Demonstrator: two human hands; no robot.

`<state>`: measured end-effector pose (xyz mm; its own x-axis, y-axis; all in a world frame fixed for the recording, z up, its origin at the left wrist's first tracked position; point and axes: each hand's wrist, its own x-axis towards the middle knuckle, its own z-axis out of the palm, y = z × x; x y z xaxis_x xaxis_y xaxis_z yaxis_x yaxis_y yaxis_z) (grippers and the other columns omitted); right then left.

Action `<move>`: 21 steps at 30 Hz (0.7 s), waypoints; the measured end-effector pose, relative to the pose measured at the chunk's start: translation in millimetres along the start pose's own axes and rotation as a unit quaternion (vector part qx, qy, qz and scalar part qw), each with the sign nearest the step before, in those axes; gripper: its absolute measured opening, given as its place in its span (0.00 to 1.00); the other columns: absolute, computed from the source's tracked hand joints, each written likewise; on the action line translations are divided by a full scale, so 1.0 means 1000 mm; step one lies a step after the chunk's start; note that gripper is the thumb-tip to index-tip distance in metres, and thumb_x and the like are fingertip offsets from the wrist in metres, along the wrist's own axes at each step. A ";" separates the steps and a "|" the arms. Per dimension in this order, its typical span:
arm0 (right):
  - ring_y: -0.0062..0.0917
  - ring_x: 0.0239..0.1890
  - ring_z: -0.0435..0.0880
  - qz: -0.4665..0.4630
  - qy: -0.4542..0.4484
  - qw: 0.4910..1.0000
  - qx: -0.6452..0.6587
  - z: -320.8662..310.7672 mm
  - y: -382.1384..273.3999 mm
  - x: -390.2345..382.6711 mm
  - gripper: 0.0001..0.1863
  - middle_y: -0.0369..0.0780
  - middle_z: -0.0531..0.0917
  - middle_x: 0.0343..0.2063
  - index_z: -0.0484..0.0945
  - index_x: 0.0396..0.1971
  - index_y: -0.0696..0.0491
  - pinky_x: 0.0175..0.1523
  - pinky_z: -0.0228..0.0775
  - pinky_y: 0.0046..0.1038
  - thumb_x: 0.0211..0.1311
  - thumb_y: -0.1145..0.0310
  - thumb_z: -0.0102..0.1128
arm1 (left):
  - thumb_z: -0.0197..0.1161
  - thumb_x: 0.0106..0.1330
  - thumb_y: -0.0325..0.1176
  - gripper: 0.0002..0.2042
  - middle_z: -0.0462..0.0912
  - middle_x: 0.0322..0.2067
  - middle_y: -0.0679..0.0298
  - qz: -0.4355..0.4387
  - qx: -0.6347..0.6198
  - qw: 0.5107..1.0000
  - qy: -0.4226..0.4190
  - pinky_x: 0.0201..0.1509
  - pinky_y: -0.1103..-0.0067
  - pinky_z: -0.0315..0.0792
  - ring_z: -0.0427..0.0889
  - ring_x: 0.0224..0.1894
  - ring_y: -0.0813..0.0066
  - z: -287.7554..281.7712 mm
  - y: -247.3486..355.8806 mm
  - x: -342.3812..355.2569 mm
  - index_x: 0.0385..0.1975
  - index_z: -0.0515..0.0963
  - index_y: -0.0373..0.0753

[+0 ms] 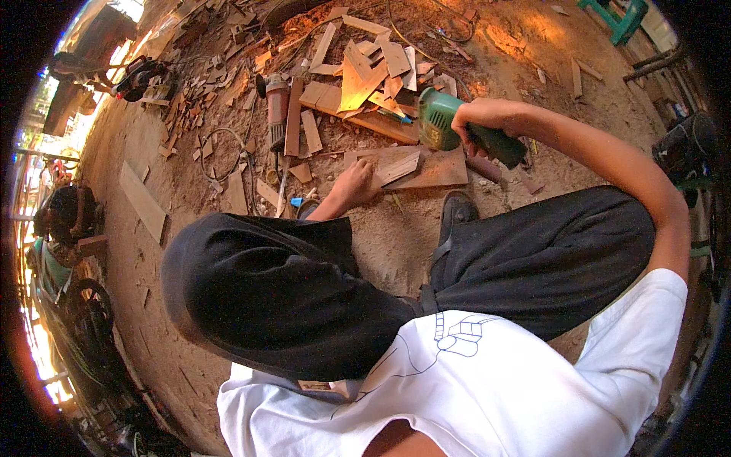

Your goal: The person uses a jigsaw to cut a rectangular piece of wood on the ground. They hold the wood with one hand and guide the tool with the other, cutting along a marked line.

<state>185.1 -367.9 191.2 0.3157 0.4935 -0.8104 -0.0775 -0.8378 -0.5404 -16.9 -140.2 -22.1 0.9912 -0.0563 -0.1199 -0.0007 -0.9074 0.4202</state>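
My right hand (476, 126) is wrapped around a green handheld power tool (438, 118), held up over the right end of a flat wooden board (442, 174) on the ground. The tool's working end is hard to make out. My left hand (356, 183), its fingers curled, grips the left end of a small thin piece of wood (400, 167) lying on that board. Just beyond the board is a pile of cut wood pieces (369, 72), partly resting on a thicker plank (327, 97).
A red and grey power tool (276, 114) lies left of the pile beside a brown wooden strip (293, 118). Cables (221, 145) and many offcuts litter the dirt floor. A long flat board (142, 199) lies at the left. A green stool (628, 21) stands far right.
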 end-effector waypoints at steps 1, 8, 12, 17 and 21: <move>0.32 0.18 0.78 0.011 -0.008 1.000 0.008 -0.003 0.006 0.002 0.13 0.47 0.79 0.21 0.75 0.24 0.61 0.23 0.73 0.34 0.37 0.68 0.58 | 0.64 0.55 0.39 0.25 0.70 0.47 0.50 0.025 0.046 0.999 0.011 0.51 0.66 0.72 0.70 0.52 0.51 -0.007 -0.001 0.000 0.48 0.68 0.31; 0.35 0.20 0.80 0.004 -0.014 0.999 -0.037 -0.006 -0.004 -0.004 0.14 0.49 0.80 0.24 0.74 0.26 0.63 0.25 0.75 0.36 0.39 0.68 0.58 | 0.62 0.59 0.35 0.19 0.68 0.44 0.56 0.055 0.221 0.974 0.023 0.52 0.71 0.70 0.68 0.49 0.60 -0.131 -0.013 -0.004 0.46 0.71 0.29; 0.37 0.21 0.81 0.056 -0.048 0.987 -0.143 -0.024 -0.015 0.014 0.12 0.50 0.81 0.23 0.76 0.24 0.63 0.27 0.76 0.37 0.39 0.69 0.59 | 0.60 0.61 0.38 0.17 0.69 0.45 0.60 0.158 0.609 0.777 0.026 0.56 0.73 0.67 0.67 0.54 0.65 -0.216 -0.015 0.022 0.47 0.73 0.36; 0.35 0.22 0.82 0.068 -0.123 0.961 -0.237 -0.030 -0.049 0.046 0.12 0.48 0.82 0.25 0.78 0.25 0.61 0.28 0.76 0.36 0.42 0.68 0.62 | 0.59 0.61 0.38 0.10 0.73 0.51 0.69 0.202 0.726 0.653 0.077 0.55 0.75 0.67 0.69 0.55 0.72 -0.318 -0.036 0.072 0.41 0.78 0.47; 0.32 0.22 0.82 0.134 -0.125 0.940 -0.286 -0.031 -0.065 0.070 0.12 0.46 0.83 0.26 0.79 0.26 0.59 0.29 0.76 0.34 0.44 0.66 0.62 | 0.63 0.58 0.45 0.18 0.78 0.41 0.62 -0.063 0.550 0.825 0.114 0.40 0.71 0.74 0.79 0.41 0.69 -0.350 0.033 0.119 0.44 0.78 0.42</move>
<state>241.5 -286.3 176.3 0.1192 0.2259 -0.9668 0.4216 -0.8931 -0.1567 147.0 -31.1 292.0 0.9916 0.0331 0.1249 0.1087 -0.7353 -0.6689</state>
